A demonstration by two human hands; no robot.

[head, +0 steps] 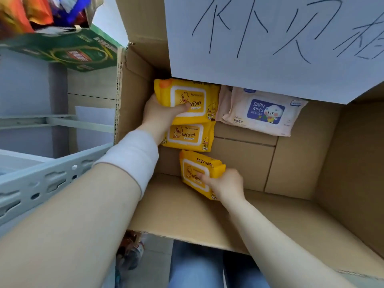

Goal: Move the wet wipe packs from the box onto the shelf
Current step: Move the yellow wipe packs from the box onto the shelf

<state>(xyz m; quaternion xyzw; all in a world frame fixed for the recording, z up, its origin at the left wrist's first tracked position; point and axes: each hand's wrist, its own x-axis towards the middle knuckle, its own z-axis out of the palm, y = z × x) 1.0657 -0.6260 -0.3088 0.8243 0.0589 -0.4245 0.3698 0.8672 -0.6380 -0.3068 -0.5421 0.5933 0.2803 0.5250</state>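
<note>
A: Which step?
B: Picking. The left hand (160, 115) is gripping a yellow pack (188, 100) by the box's (301, 163) left wall; the right hand (225, 183) is pinching another (199, 173) near its front edge.
A: Next?
B: Probably lifting both leftward to the shelf (41, 183).

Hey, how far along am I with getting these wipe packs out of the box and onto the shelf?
Done: cannot tell; no shelved packs show in this view. In hand: your left hand grips the top yellow pack, and your right hand grips the near yellow pack. Left: the middle yellow pack and the pink pack lie in the box.
</note>
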